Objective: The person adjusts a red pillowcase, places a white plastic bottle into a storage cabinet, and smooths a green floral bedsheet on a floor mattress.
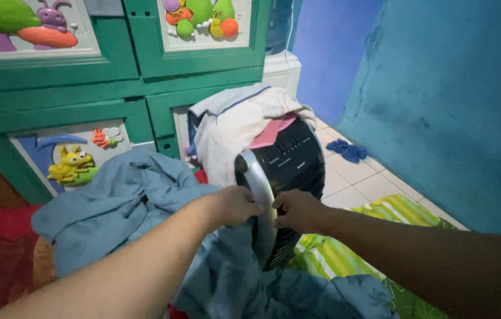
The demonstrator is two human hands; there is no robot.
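We are gripping the blue-grey cloth [126, 207] with both hands, left hand [234, 205] and right hand [297, 210] clenched on it beside the black appliance [286, 177]; tugging could be toppling its piled clothes [235, 127].

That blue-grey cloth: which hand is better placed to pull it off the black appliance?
Probably the left. The left hand is closed on the blue-grey cloth, whose bulk lies on that side. The right hand grips near the silver edge of the black appliance, so it looks better placed to steady it.
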